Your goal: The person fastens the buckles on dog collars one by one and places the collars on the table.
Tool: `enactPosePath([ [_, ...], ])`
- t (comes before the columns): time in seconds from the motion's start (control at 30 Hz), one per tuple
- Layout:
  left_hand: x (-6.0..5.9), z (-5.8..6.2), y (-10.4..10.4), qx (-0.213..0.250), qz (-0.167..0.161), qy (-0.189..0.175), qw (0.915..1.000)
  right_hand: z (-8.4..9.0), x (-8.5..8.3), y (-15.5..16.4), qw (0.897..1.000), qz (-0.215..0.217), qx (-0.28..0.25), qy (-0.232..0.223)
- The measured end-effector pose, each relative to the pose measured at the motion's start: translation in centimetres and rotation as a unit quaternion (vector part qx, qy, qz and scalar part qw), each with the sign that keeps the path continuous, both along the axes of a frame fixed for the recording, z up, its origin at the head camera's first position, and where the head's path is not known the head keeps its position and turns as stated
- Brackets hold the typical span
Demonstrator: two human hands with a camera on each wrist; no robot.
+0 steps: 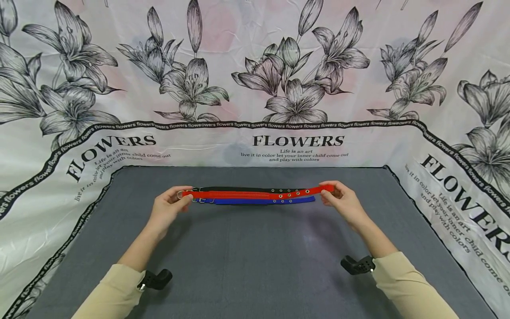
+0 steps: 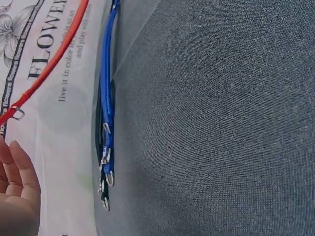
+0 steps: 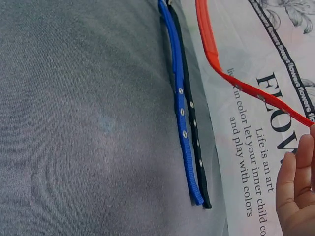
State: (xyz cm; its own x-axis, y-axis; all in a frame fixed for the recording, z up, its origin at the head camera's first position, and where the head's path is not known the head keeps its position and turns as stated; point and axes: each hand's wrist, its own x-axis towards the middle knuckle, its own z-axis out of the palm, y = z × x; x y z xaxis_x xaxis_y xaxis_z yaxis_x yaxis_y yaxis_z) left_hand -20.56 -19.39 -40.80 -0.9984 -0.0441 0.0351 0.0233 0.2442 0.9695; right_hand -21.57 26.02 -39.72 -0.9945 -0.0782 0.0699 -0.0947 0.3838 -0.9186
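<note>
A red collar strap (image 1: 255,194) with metal eyelets is stretched level above the grey mat (image 1: 255,266). My left hand (image 1: 169,208) pinches its buckle end with the metal ring; my right hand (image 1: 342,201) pinches the holed tip end. Under it a blue strap (image 1: 255,201) and a black strap (image 1: 239,189) lie side by side on the mat. The left wrist view shows the red strap (image 2: 49,64), the blue strap (image 2: 106,93) and their buckles. From the right wrist I see the red strap (image 3: 216,64), the blue strap (image 3: 181,108), the black strap (image 3: 196,142) and my fingers (image 3: 295,187).
A white cloth printed with lilies and the word FLOWERS (image 1: 298,141) rises behind the mat and runs down both sides. Black wrist camera mounts (image 1: 157,279) (image 1: 356,264) sit on my beige sleeves.
</note>
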Motion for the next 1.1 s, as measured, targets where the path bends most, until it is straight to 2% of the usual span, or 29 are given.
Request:
enactPosePath([
  [0.2,0.0,-0.2,0.6,-0.007,-0.009,0.002,0.9999,0.1,0.2,-0.3,1.000,0.003,0.006,0.018],
  [0.53,0.0,0.0,2.3,-0.020,-0.020,0.040,0.9988,0.3,0.2,-1.6,0.997,-0.026,0.013,0.071],
  [0.63,0.0,-0.1,3.0,-0.008,-0.032,0.043,0.9985,0.3,0.2,-2.1,0.996,-0.022,0.016,0.085],
  [0.9,-0.1,0.1,4.5,0.056,-0.078,0.069,0.9930,0.3,0.2,-3.4,0.994,0.032,-0.043,0.098],
  [0.97,0.0,0.1,4.8,0.066,-0.078,0.072,0.9922,0.7,0.5,-4.0,0.994,0.035,-0.046,0.094],
  [1.1,-0.1,0.1,5.5,0.060,-0.055,0.067,0.9944,1.8,1.3,-5.3,0.995,0.027,-0.055,0.080],
])
